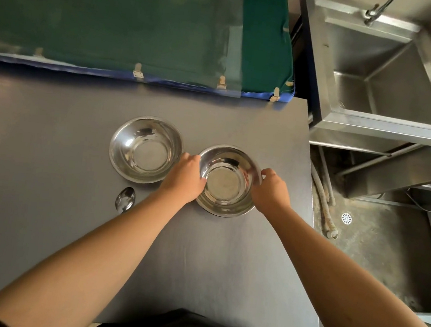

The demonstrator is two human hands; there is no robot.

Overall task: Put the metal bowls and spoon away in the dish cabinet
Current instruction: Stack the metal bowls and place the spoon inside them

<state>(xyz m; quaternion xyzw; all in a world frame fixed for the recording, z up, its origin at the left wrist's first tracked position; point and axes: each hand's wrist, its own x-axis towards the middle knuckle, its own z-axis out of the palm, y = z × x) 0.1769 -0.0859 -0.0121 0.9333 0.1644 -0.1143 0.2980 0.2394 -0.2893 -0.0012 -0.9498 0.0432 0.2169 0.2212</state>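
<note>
Two shiny metal bowls stand on a dark grey table (51,121). The right bowl (227,182) is gripped on both sides: my left hand (185,177) holds its left rim and my right hand (270,190) holds its right rim. To the left stands the other bowl (145,149), untouched. A metal spoon (125,199) lies below that bowl; its handle is hidden under my left forearm. No dish cabinet is in view.
A green cloth-covered surface (118,15) with small metal clips borders the table's far edge. To the right, past the table's edge, stands a steel sink (387,84) with a tap. Below it are hoses and a concrete floor with a drain (346,218).
</note>
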